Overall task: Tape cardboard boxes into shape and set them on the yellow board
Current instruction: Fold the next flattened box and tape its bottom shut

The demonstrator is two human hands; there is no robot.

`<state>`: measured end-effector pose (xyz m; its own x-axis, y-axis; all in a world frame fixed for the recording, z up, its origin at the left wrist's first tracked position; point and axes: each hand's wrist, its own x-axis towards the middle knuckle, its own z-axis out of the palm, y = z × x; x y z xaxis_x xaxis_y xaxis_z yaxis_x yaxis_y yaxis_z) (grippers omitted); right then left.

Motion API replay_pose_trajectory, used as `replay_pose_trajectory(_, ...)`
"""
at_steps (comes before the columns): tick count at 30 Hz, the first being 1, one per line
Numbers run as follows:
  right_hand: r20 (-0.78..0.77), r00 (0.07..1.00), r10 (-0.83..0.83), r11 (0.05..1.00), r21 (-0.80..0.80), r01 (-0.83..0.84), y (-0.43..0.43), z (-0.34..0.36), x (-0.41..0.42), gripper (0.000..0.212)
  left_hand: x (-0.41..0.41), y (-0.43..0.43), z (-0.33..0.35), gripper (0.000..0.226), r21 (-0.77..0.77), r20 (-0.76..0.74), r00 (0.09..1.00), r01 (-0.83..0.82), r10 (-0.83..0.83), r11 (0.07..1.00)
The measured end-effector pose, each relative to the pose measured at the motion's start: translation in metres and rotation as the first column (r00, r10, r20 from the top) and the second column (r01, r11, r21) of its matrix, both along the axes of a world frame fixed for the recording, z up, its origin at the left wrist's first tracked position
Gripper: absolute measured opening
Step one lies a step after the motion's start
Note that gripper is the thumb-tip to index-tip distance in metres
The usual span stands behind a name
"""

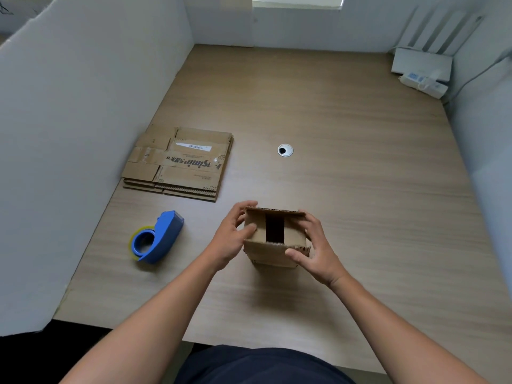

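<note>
A small brown cardboard box point(273, 252) stands on the wooden table in front of me, its two inner top flaps folded in with a dark gap between them. My left hand point(231, 239) grips its left side, thumb on the left flap. My right hand point(315, 249) grips its right side, thumb on the near edge. A stack of flattened cardboard boxes point(180, 163) lies at the left, against the white partition. A blue tape dispenser point(156, 236) with a roll of clear tape rests on the table left of my hands. No yellow board is in view.
White partitions wall the table point(360, 162) on the left, back and right. A round cable grommet point(285, 150) sits mid-table. A white router and a power strip point(424, 81) occupy the far right corner.
</note>
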<state>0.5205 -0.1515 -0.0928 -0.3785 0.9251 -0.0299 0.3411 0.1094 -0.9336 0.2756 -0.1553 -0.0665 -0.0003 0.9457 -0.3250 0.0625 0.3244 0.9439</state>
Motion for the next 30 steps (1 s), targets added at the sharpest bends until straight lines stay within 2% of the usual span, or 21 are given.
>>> replay_pose_trajectory(4, -0.115, 0.988, -0.099, 0.993, -0.079, 0.090, -0.002, -0.003, -0.005, 0.068, -0.003, -0.002, 0.005, 0.029, -0.068, 0.137, 0.990, -0.006, 0.015, 0.998)
replay_pose_trajectory(6, -0.150, 0.980, -0.133, 0.989, -0.091, 0.120, -0.003, -0.006, -0.009, 0.063, -0.005, -0.004, 0.004, 0.034, -0.050, 0.136, 0.991, 0.016, -0.009, 0.999)
replay_pose_trajectory(9, -0.151, 0.979, -0.139, 0.988, -0.085, 0.127, -0.004, -0.009, -0.012, 0.073, -0.004, -0.010, -0.002, 0.039, 0.037, -0.022, 0.997, 0.069, -0.068, 0.997)
replay_pose_trajectory(13, -0.040, 0.993, -0.109, 0.994, 0.014, 0.110, -0.001, -0.013, -0.014, 0.038, -0.003, -0.014, -0.016, 0.036, 0.094, -0.150, 0.985, 0.099, -0.085, 0.991)
replay_pose_trajectory(16, 0.023, 0.990, -0.137, 0.991, -0.001, 0.137, 0.001, -0.011, -0.019, 0.031, 0.001, -0.015, -0.019, 0.033, 0.155, -0.328, 0.943, 0.109, -0.053, 0.982)
replay_pose_trajectory(18, 0.121, 0.981, -0.149, 0.986, 0.097, 0.137, 0.002, -0.012, -0.027, 0.034, 0.004, -0.015, -0.018, 0.033, 0.167, -0.434, 0.900, 0.121, -0.037, 0.979)
replay_pose_trajectory(20, 0.256, 0.960, -0.112, 0.968, 0.249, 0.046, 0.008, -0.011, -0.035, 0.046, 0.005, -0.012, -0.015, 0.033, 0.162, -0.506, 0.862, 0.121, -0.023, 0.979)
replay_pose_trajectory(23, 0.464, 0.886, -0.002, 0.958, 0.256, -0.132, 0.018, -0.005, -0.040, 0.069, -0.002, -0.006, -0.007, 0.035, 0.122, -0.552, 0.831, 0.165, -0.071, 0.979)
replay_pose_trajectory(25, 0.552, 0.833, 0.025, 0.928, 0.298, -0.225, 0.026, -0.002, -0.041, 0.078, -0.018, -0.006, -0.006, 0.044, 0.154, -0.657, 0.752, 0.192, -0.045, 0.969)
replay_pose_trajectory(26, 0.571, 0.820, 0.028, 0.910, 0.326, -0.258, 0.030, -0.001, -0.042, 0.080, -0.030, -0.007, -0.008, 0.051, 0.194, -0.721, 0.691, 0.136, 0.047, 0.972)
replay_pose_trajectory(28, 0.584, 0.810, 0.055, 0.901, 0.321, -0.293, 0.034, 0.000, -0.045, 0.081, -0.061, -0.017, -0.017, 0.072, 0.221, -0.799, 0.525, -0.193, 0.291, 0.956)
replay_pose_trajectory(29, 0.587, 0.807, 0.064, 0.901, 0.314, -0.299, 0.034, 0.000, -0.047, 0.082, -0.078, -0.024, -0.023, 0.084, 0.157, -0.815, 0.466, -0.394, 0.344, 0.906)
replay_pose_trajectory(30, 0.587, 0.807, 0.068, 0.904, 0.306, -0.299, 0.034, -0.001, -0.049, 0.083, -0.095, -0.031, -0.029, 0.094, 0.050, -0.835, 0.445, -0.524, 0.324, 0.850)
